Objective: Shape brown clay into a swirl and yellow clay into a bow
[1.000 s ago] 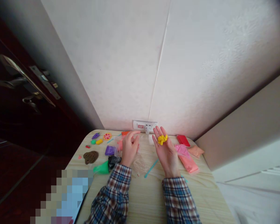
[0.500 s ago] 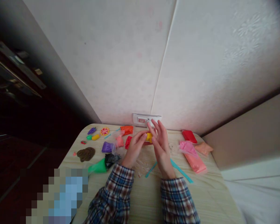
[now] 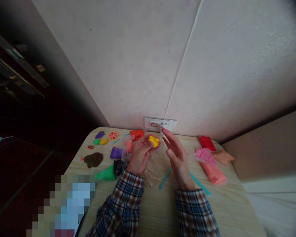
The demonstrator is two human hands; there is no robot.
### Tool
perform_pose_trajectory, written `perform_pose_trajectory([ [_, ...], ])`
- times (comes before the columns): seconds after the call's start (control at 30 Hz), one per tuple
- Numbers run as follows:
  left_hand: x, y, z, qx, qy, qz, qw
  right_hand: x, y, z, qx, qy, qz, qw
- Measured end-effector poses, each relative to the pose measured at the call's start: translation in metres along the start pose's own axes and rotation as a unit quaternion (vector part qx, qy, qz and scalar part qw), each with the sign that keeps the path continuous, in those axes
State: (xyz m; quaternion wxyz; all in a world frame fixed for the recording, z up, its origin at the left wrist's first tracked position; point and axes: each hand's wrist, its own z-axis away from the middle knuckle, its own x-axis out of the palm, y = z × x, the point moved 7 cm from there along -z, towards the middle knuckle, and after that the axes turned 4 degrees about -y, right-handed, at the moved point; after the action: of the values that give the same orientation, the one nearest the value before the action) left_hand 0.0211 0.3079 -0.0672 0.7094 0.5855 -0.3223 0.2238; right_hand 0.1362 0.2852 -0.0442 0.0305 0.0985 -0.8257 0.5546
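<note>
A small yellow clay flower (image 3: 153,141) with rounded petals rests on the fingers of my left hand (image 3: 140,154), the thumb pressed on its edge. Just to the right, my right hand (image 3: 177,154) is raised over the table with its fingers apart and nothing in them. Below the hands lie a clear plastic bag (image 3: 153,172) and a thin blue modelling tool (image 3: 165,178). Another blue tool (image 3: 199,183) is partly hidden behind my right wrist.
On the wooden table (image 3: 160,210), the left side holds a purple packet (image 3: 116,152), a green packet (image 3: 106,173), a brown clay coil (image 3: 93,160) and small clay fruits. Red (image 3: 207,144), pink (image 3: 205,156) and coral packets (image 3: 214,173) lie right. A wall socket (image 3: 160,124) is behind.
My right hand has moved away from the yellow flower, which now stays in my left hand with its petals facing up. The view has shifted slightly.
</note>
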Motion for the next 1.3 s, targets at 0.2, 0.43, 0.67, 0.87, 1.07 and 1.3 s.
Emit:
perform_pose_trajectory([
  [0.2, -0.007, 0.005, -0.001, 0.048, 0.049, -0.183, 0.981, 0.001, -0.003, 0.002, -0.011, 0.0, 0.215, 0.976],
  [0.43, -0.001, 0.018, 0.004, 0.167, 0.042, -0.382, 0.908, -0.003, -0.005, 0.006, -0.006, 0.035, 0.329, 0.944],
  [0.67, 0.017, 0.022, 0.01, 0.22, -0.041, -0.52, 0.825, 0.005, -0.001, 0.007, 0.004, -0.02, 0.35, 0.936],
  [0.87, 0.024, 0.021, 0.013, 0.2, -0.068, -0.541, 0.814, 0.008, 0.002, 0.01, 0.05, -0.033, 0.281, 0.958],
  [1.07, 0.013, 0.012, 0.009, 0.151, -0.043, -0.484, 0.861, 0.007, 0.008, 0.01, 0.092, -0.039, 0.189, 0.977],
  [1.3, 0.011, 0.012, 0.014, 0.161, -0.036, -0.454, 0.876, -0.001, 0.022, 0.015, 0.131, 0.0, 0.065, 0.989],
])
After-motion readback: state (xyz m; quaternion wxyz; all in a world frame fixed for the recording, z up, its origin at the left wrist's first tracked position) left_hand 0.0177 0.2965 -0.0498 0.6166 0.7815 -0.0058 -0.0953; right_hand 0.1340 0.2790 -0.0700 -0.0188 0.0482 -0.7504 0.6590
